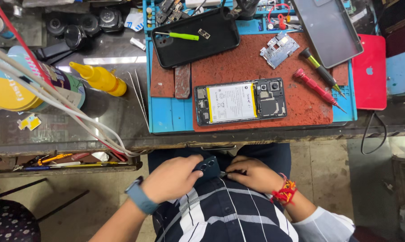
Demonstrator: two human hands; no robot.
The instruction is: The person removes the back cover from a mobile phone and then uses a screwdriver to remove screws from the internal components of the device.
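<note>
Dark phone back cover (208, 167) in left hand (172, 178)'s closed grip, right hand (252, 174) fingers pinched at its edge.

This is a phone repair workshop. On the table (99, 121) a blue repair mat (166, 116) carries an opened smartphone (240, 101) with its battery bared, a loose circuit board (279, 48), precision screwdrivers (318, 87), and a yellow squeeze bottle (99, 78) beside it.

Mat (166, 118) front-left free — opened phone (240, 102) blocks centre.
</note>
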